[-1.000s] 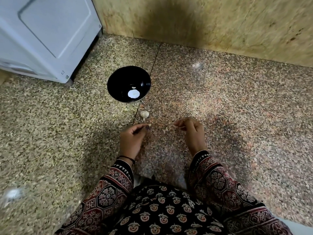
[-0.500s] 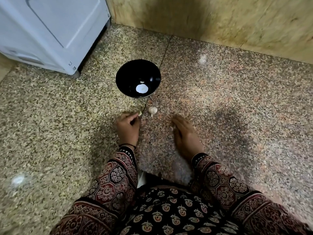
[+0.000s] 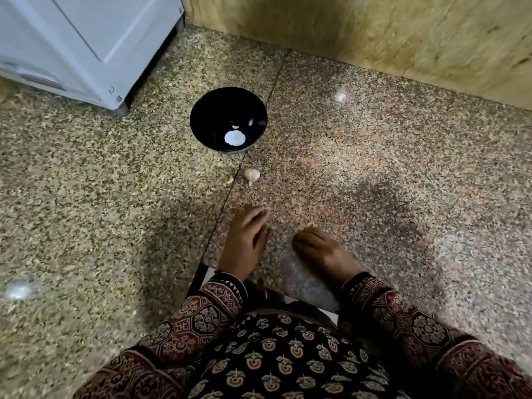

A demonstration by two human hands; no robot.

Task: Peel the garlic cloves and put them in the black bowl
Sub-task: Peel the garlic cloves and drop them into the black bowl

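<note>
Over floor (image 3: 380,174), left grip (image 3: 245,240) slack, empty.

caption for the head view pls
Left hand and right hand near the floor, garlic bulb lying near the black bowl.

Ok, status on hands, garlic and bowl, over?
Left hand open, empty. Right hand fingers down on floor, grip unclear. Garlic bulb on floor near black bowl, untouched by either hand. Nothing between hands and bulb.

Head view, down onto floor (image 3: 374,174)
</note>
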